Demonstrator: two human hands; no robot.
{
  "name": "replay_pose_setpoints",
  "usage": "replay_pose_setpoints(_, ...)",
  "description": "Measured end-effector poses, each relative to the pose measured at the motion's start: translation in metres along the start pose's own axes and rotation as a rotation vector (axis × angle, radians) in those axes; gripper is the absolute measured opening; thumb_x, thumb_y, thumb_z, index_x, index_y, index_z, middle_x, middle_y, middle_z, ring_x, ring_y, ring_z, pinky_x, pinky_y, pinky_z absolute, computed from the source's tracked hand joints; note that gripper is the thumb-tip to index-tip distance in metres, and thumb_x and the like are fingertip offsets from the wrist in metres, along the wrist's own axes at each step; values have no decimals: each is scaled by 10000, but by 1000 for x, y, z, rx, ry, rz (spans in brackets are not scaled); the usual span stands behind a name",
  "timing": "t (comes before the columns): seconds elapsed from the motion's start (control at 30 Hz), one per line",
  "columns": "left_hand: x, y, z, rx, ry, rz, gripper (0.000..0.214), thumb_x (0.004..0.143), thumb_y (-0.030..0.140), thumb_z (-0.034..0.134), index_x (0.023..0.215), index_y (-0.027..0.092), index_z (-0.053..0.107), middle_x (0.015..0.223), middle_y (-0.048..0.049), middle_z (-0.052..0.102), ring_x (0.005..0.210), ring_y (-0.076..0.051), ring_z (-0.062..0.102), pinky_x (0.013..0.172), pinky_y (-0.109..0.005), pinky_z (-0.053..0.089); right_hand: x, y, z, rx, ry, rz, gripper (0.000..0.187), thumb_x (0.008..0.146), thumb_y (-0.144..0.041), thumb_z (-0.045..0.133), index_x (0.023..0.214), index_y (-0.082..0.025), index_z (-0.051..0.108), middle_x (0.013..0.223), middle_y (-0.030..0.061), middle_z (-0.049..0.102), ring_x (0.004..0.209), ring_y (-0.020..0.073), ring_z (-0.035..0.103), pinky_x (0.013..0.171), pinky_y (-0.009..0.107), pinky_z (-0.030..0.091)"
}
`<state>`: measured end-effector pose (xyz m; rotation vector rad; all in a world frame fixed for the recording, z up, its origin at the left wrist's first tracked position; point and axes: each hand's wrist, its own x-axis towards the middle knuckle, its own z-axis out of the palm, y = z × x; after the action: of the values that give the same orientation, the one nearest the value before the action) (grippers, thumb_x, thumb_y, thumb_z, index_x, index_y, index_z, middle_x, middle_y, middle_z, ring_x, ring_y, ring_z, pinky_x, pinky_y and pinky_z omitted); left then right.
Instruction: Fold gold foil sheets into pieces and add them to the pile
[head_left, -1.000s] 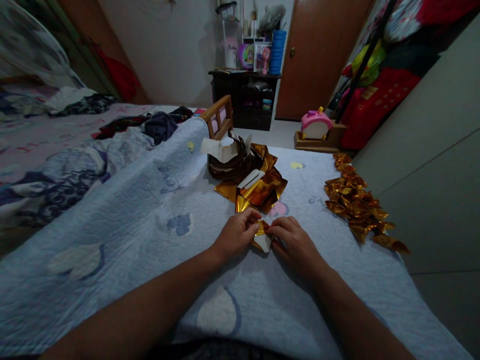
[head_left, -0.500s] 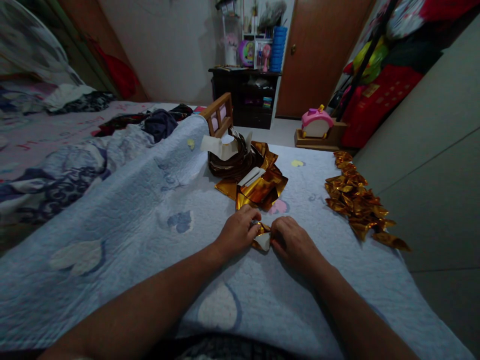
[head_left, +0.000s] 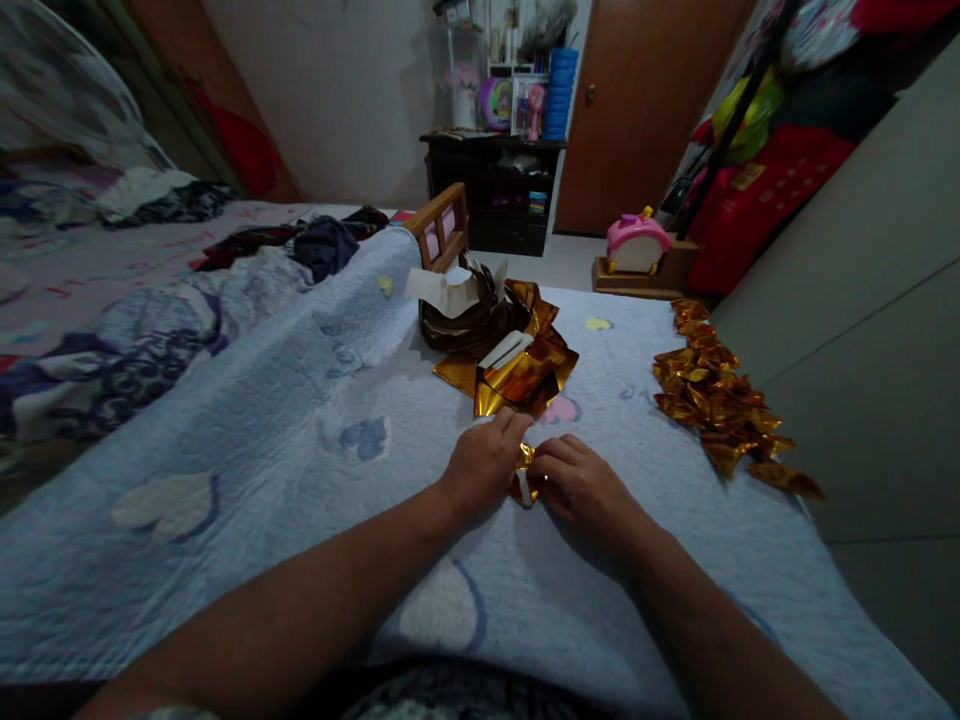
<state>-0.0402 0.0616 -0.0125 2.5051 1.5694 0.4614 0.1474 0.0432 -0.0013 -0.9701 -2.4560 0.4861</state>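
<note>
Between my hands, low over the quilt, is a small gold foil paper (head_left: 526,487) with a strip of its pale back showing. My left hand (head_left: 491,455) grips its left side with fingers bent over it. On the right side, my right hand (head_left: 577,482) pinches the paper with curled fingers. Both hands hide much of it. Just beyond lie loose gold foil sheets (head_left: 521,378), beside a round stack of dark-edged papers (head_left: 465,325) with pale flaps sticking up. To the right sits a row of folded gold foil pieces (head_left: 712,400).
A pale blue quilt (head_left: 300,520) with heart patches covers the bed. A wooden rail (head_left: 442,225) rises at its far edge, and crumpled bedding (head_left: 165,340) lies to the left. Beyond stand a dark cabinet (head_left: 487,200) and a pink toy case (head_left: 637,245). A pale panel (head_left: 885,350) borders the right.
My hands have drawn closer together around the gold foil paper. Less of its pale back shows now, and my right fingers reach further over it.
</note>
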Motion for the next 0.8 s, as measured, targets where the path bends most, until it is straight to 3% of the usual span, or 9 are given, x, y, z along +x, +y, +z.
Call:
replay_pose_setpoints(0.23,2,-2,2,-64,13,-7,327,923,138,537,1243,206,538,1122,-62,628,954,-218,646,783,-323,538,0,-4,1,-51,-42,-48,229,950,-66,546,1034,-229,684,1009,59,663,894,198,523,823,333,421)
replay_pose_setpoints(0.47,4,-2,0,-100,-19,-35,352,907,102,517,1240,212,551,1137,-61,632,991,-212,641,831,-323,537,0,-6,-1,-99,-61,-67,177,969,-124,571,1024,-232,700,974,50,678,878,193,551,792,329,405)
replay_pose_setpoints(0.63,6,-2,2,-156,-14,-65,365,882,51,484,1200,210,570,1129,-60,637,1002,-206,637,864,-321,527,-1,-4,0,-169,-94,-88,254,962,-161,616,1175,-270,702,991,52,677,870,184,553,780,319,407)
replay_pose_setpoints(0.8,8,-9,3,-299,64,-19,283,839,49,481,1066,178,590,1046,-65,629,941,-204,619,825,-321,504,-1,-4,1,-155,-78,-84,208,952,-187,644,1100,-298,738,1004,42,684,883,184,559,785,321,410)
